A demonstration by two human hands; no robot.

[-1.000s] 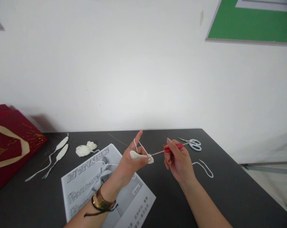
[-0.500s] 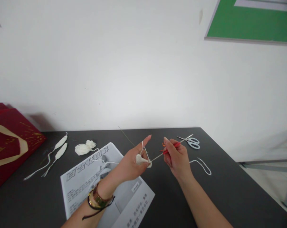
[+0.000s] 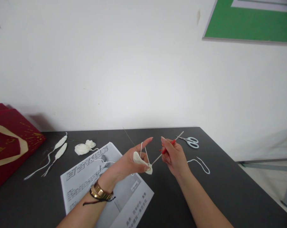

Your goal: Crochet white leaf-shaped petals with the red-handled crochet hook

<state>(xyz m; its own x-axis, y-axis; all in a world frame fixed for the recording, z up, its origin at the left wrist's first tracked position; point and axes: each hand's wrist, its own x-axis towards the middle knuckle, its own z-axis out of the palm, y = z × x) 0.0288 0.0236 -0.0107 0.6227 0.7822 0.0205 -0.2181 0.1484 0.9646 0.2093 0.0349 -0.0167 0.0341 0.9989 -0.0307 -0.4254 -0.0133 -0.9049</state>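
My left hand pinches a small white crochet piece between thumb and fingers. White yarn runs over its raised index finger and down to the piece. In my right hand is a crochet hook with a red grip, its metal tip at the edge of the crochet piece. A thin wire sticks out beyond my left hand. The yarn trails left to a loose white ball.
Printed sheets lie under my left forearm. Two white crocheted petals with yarn tails lie at the left, near a red gift bag. Scissors and a loop of white yarn are at the right of the black table.
The crochet piece has tilted, showing more of itself above my left thumb. My right hand with the hook has shifted slightly left, and the hook's back end has swung left and up.
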